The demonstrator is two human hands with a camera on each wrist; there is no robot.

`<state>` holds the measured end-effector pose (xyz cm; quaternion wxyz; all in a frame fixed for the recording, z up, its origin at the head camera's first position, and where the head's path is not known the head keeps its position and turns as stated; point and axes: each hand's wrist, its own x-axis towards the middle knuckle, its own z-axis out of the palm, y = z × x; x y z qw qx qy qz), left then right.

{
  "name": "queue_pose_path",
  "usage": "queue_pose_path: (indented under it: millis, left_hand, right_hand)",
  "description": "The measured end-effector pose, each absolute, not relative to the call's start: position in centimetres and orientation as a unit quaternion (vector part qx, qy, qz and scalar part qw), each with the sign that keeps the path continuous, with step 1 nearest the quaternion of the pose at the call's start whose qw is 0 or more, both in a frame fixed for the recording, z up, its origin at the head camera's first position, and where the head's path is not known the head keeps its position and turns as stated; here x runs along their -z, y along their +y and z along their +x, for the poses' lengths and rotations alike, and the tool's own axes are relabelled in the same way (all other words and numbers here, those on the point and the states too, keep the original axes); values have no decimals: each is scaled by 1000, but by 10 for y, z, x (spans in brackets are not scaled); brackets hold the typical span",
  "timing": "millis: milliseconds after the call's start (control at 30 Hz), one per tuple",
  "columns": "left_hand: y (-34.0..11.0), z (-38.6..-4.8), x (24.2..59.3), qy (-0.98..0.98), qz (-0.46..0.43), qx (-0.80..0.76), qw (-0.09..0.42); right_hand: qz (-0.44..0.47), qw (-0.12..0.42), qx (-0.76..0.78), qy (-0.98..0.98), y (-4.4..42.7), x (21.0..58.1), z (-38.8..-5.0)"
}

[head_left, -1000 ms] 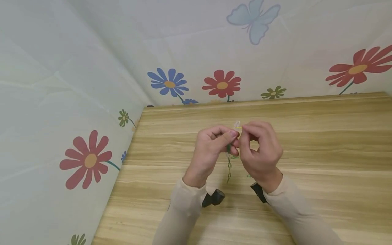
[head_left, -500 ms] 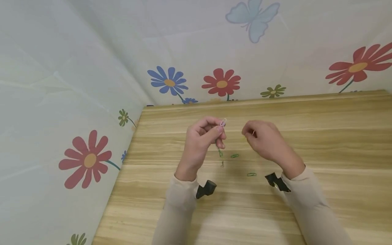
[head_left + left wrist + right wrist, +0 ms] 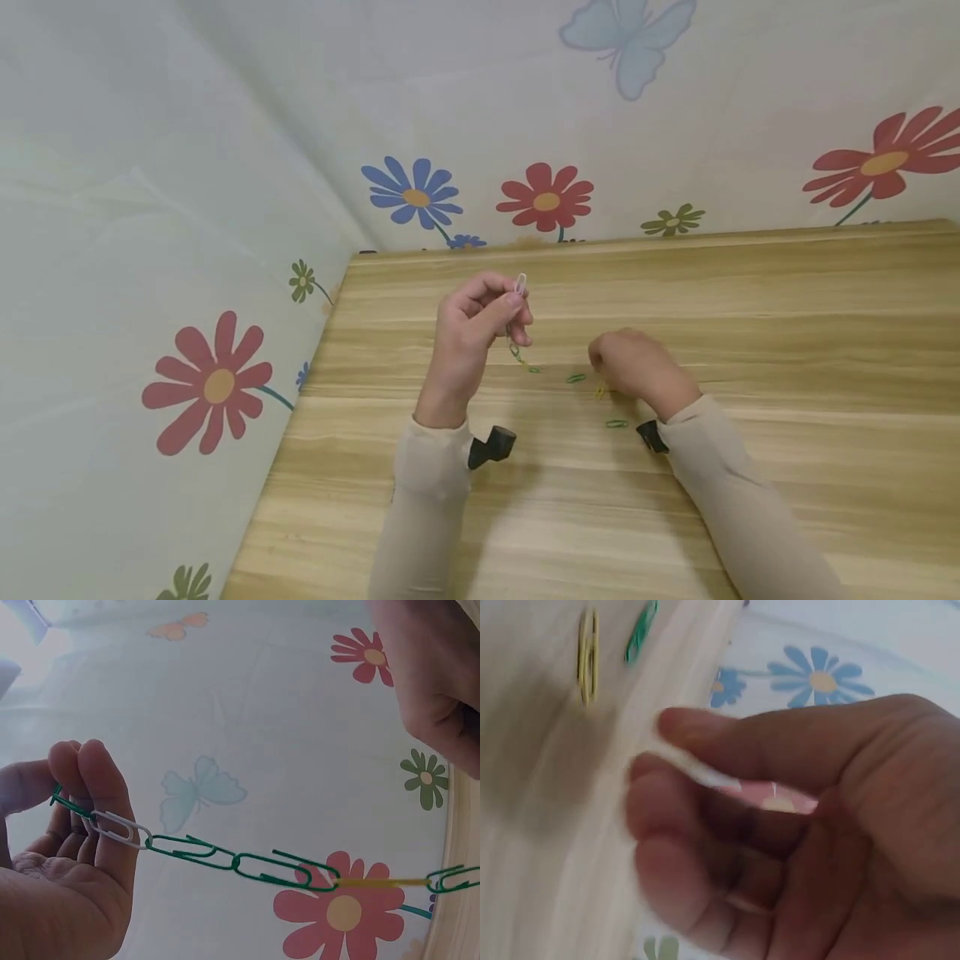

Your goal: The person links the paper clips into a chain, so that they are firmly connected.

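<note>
My left hand (image 3: 468, 333) pinches a pale paper clip (image 3: 521, 283) that sticks up above the thumb. From its fingers hangs a chain of linked paper clips (image 3: 274, 870), with green, white and yellow links in the left wrist view. My right hand (image 3: 637, 367) hovers low over the table, its thumb and fingers bent but apart, with nothing between them in the right wrist view. Close by it on the table lies a loose yellow paper clip (image 3: 600, 390). Two loose green clips are near too, one farther back (image 3: 576, 378) and one nearer me (image 3: 617, 424).
The wood-grain table (image 3: 787, 350) meets a flower-printed cloth wall (image 3: 450, 100) at its back and another cloth (image 3: 150, 250) at its left. A small black wrist camera (image 3: 491, 447) sits on my left sleeve; another (image 3: 652, 436) is on the right.
My hands have come apart, the left moving left and up with the chain. The yellow clip, earlier in my right fingers by the pale clip, now lies on the table.
</note>
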<state>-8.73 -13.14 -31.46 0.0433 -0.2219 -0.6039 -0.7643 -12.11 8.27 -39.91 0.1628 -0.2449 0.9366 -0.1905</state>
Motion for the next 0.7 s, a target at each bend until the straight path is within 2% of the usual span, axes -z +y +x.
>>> queue_pose_path:
  millis: [433,567,700]
  left_hand:
    - [-134,-89,315,-605,-222,764,45]
    - [-134,-89,315,-603,-224,764,43]
    - [-134,-89,315,-601,-224,766,44]
  right_hand:
    - [-301,36,113,946,48,427,-104]
    - [-299,42,106,947,45,429,-103]
    - [-294,85,144,941,44,426,-108]
